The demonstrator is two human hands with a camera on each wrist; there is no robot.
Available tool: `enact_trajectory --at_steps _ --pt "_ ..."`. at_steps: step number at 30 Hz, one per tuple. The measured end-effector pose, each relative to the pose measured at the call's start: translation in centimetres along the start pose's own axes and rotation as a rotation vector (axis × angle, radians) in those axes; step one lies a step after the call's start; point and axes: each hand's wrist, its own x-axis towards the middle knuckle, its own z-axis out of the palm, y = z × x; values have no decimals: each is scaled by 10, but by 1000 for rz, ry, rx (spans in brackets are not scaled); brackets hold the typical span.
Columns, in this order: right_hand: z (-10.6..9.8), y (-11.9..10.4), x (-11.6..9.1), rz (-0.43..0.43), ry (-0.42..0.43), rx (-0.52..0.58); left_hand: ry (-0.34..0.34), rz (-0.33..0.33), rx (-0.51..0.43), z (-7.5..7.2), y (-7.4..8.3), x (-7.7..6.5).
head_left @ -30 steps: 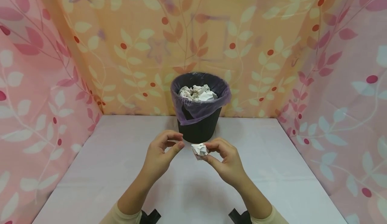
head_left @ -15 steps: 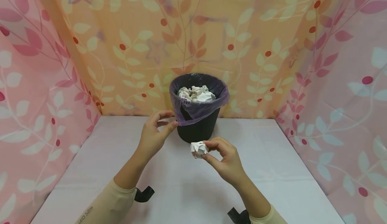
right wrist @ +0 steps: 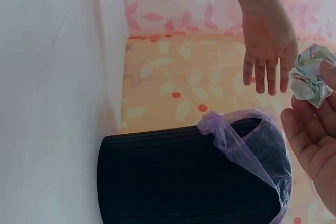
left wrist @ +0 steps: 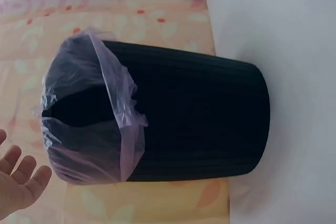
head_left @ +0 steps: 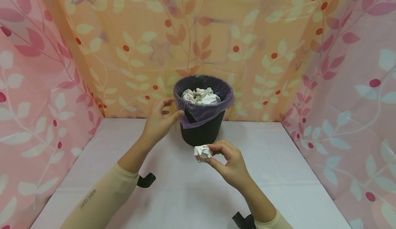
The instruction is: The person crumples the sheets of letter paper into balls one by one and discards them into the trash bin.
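My right hand (head_left: 230,165) pinches a crumpled paper ball (head_left: 202,153) between thumb and fingers, in front of a black trash bin (head_left: 202,136). The right wrist view shows the paper ball (right wrist: 313,74) at its right edge. Up at the bin's left side is my left hand (head_left: 159,120), holding nothing, its fingers relaxed and fingertips close to the rim. In the left wrist view part of the left hand (left wrist: 21,184) shows at the lower left, beside the bin liner. That liner is a thin purple plastic bag (head_left: 204,112) folded over the rim, with a gap showing black bin.
Inside the bin lies crumpled white paper (head_left: 202,96), near the rim. The bin stands upright at the back of a white-covered table (head_left: 272,174). A patterned orange curtain (head_left: 130,74) hangs behind, with pink ones at both sides.
My left hand has moved from beside the paper ball, forward and up to the bin's left rim. The right hand has stayed almost still with the paper ball.
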Motion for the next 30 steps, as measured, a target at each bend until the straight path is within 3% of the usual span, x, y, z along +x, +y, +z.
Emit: enact_trajectory --at_steps 8,13,19,26,30 --pt "0 -11 4 0 -4 -10 -40 -44 91 0 -7 23" --pt "-1 -4 1 -10 -6 -14 -78 -51 160 1 -11 34" --pt "-3 4 0 -16 -20 -8 -107 -58 171 3 -17 46" --pt "-5 5 0 -11 -17 -17 -139 -164 187 6 -20 61" --pt "-4 6 1 4 -8 -22 -158 -191 198 9 -25 67"
